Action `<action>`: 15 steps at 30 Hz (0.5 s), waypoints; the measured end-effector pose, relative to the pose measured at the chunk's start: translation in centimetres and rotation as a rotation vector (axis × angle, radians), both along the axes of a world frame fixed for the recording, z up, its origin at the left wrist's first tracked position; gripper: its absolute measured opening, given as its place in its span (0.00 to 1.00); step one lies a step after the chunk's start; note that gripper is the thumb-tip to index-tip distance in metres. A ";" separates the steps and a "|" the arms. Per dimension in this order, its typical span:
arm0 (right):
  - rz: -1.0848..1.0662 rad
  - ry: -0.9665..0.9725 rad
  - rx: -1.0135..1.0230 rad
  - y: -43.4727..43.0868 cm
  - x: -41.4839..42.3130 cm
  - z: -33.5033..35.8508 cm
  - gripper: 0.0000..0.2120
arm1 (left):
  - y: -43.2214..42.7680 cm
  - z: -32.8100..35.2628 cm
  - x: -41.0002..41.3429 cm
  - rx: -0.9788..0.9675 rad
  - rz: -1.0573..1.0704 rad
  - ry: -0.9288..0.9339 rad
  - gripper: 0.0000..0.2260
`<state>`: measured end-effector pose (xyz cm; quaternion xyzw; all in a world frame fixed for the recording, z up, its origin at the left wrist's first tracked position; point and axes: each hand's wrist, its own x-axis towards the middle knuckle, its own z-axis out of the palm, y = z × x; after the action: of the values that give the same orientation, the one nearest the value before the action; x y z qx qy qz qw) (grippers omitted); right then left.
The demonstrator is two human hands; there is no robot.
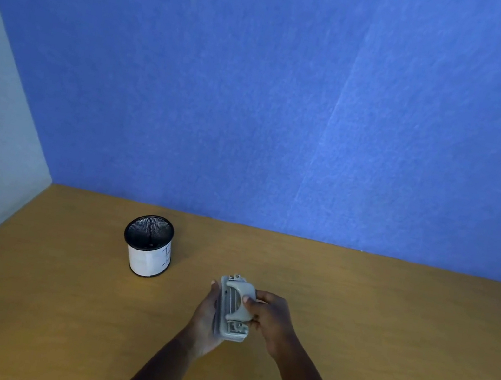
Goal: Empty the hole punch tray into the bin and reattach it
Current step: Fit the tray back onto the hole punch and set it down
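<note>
Left hand (206, 316) cupped palm-in, right hand (270, 319) facing it, both grips closed, forearms converging

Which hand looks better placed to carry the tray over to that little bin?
Probably the left hand: it cups the hole punch underneath, on the bin's side. The right hand grips from the far side.

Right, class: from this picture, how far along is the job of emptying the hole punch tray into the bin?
Done: hard to tell; whether the tray has been emptied cannot be seen. In hand: the left hand and right hand both grip the grey metal hole punch above the brown wooden desk. Left: at least the black mesh bin with the white paper wrap stands apart, further back on the left.
</note>
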<state>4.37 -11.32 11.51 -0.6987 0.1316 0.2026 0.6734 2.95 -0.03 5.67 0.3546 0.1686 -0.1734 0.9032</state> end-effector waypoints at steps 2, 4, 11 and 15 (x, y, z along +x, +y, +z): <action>0.007 -0.005 -0.006 0.0 -0.1 -0.1 0.13 | 0.0 0.0 0.0 -0.006 -0.004 0.006 0.28; 0.009 -0.009 -0.005 0.0 -0.2 -0.2 0.13 | -0.1 0.0 0.1 -0.001 0.000 0.012 0.28; 0.005 -0.044 0.009 -0.1 -0.5 -0.2 0.12 | -0.4 -0.2 0.5 0.030 0.033 0.003 0.28; -0.014 -0.065 0.001 -0.1 -0.7 -0.1 0.12 | -0.5 -0.1 0.5 0.029 0.050 -0.004 0.28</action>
<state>3.70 -11.39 11.38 -0.7039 0.1142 0.1751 0.6789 3.49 -0.54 5.52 0.3637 0.1783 -0.1474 0.9023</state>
